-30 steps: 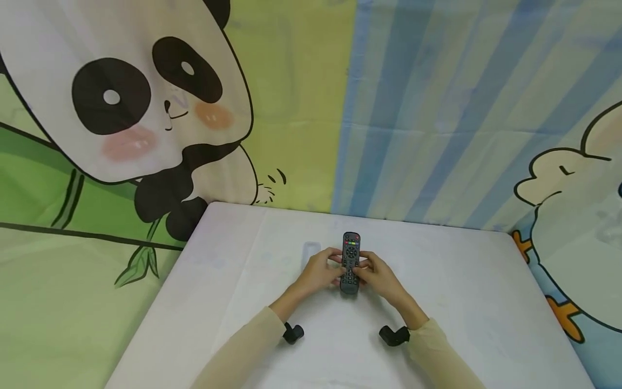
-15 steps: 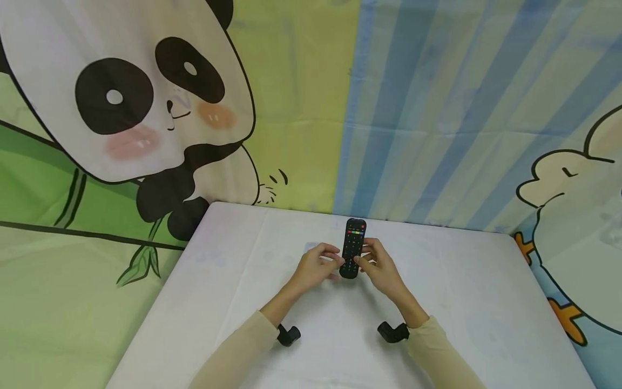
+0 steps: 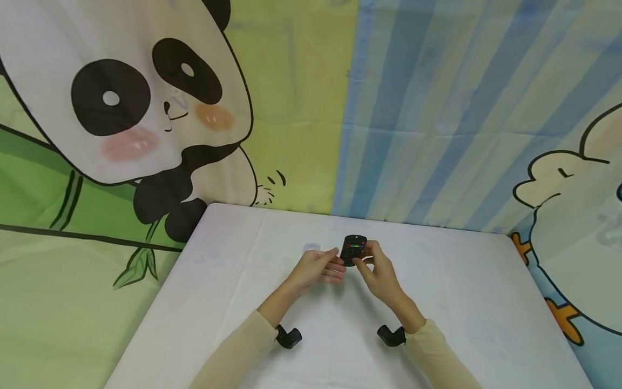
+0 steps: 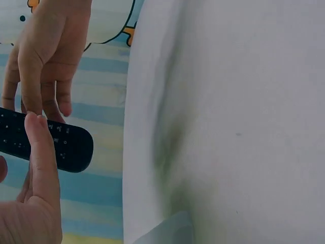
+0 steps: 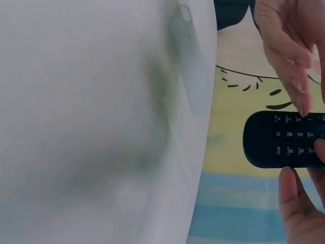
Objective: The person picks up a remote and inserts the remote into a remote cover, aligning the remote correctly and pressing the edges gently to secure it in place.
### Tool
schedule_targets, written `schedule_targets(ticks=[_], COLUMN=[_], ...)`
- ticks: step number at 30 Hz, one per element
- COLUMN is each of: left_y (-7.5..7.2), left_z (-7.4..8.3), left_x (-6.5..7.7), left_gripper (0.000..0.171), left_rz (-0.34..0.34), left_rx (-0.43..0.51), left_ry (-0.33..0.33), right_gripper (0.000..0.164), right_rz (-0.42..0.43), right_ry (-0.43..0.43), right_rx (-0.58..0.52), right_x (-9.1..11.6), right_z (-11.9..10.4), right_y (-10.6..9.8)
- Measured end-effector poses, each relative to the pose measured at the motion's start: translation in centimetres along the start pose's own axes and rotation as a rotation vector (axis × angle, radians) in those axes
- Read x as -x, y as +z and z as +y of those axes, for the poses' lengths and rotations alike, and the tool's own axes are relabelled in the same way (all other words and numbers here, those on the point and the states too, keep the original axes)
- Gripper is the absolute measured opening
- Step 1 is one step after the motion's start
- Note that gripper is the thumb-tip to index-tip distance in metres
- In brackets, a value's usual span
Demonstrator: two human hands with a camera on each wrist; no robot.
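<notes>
A black remote control (image 3: 353, 247) with small coloured buttons is held above the table, tilted so that it looks foreshortened in the head view. My right hand (image 3: 381, 274) pinches it from the right, thumb on the button side. My left hand (image 3: 307, 271) is at its left with fingers mostly straight; in the right wrist view a fingertip meets or nearly meets the edge of the remote (image 5: 260, 140). The left thumb crosses in front of the remote in the left wrist view, where contact is unclear. A pale, translucent, elongated item (image 5: 193, 63) lies on the table.
The white table (image 3: 233, 313) ends at a curtain backdrop printed with a panda (image 3: 214, 178) and blue stripes. Black wrist devices (image 3: 289, 337) are worn on both forearms, just above the tabletop.
The remote was lifted, then tipped and lowered slightly, now looking shorter. My left thumb and fingers have loosened from its side and straightened, while my right hand keeps its grip.
</notes>
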State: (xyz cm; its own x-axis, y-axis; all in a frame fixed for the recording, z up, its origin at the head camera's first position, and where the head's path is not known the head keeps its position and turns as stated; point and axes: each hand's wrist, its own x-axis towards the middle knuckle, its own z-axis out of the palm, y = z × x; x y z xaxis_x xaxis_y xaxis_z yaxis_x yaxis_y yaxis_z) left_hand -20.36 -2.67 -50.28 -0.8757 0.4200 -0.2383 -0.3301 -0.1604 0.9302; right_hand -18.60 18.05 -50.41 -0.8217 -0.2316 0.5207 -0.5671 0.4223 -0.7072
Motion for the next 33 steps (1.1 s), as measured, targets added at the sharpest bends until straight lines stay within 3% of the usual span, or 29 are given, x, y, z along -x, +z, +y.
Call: schedule_targets(ticks=[9,13,18,23,27,30,33], left_y=[0.5,0.8,1.0,0.9,0.7,0.7,0.7], left_z=[0.2,0.4,0.6,0.2,-0.2,-0.5,-0.6], left_x=[0.3,0.6,0.8,0.8,0.9,1.0,1.1], left_gripper=[0.051,0.047,0.047,0.053,0.058,0.058,0.058], left_rz=[-0.017,-0.045,-0.050,-0.038,-0.020,-0.031,-0.046], left_rx=[0.137,0.135,0.132,0.099,-0.016,-0.088,-0.137], left_ry=[-0.046,-0.050,-0.048,-0.027,0.023,0.064,0.097], right_gripper=[0.045,0.040,0.036,0.037,0.033,0.040,0.049], right_rz=[-0.001,0.009,0.038,0.067,0.016,-0.025,-0.043], right_ry=[-0.220,-0.273,-0.270,-0.117,0.170,0.408,0.546], right_rx=[0.158,0.200,0.227,0.151,-0.149,-0.360,-0.460], right_x=[0.2,0.3,0.4,0.4,0.2,0.0,-0.3], right_z=[0.6,0.7,0.6,0.4,-0.3,-0.6,-0.9], right_y=[0.1,0.1,0.2,0.0,-0.5,-1.0,-1.4])
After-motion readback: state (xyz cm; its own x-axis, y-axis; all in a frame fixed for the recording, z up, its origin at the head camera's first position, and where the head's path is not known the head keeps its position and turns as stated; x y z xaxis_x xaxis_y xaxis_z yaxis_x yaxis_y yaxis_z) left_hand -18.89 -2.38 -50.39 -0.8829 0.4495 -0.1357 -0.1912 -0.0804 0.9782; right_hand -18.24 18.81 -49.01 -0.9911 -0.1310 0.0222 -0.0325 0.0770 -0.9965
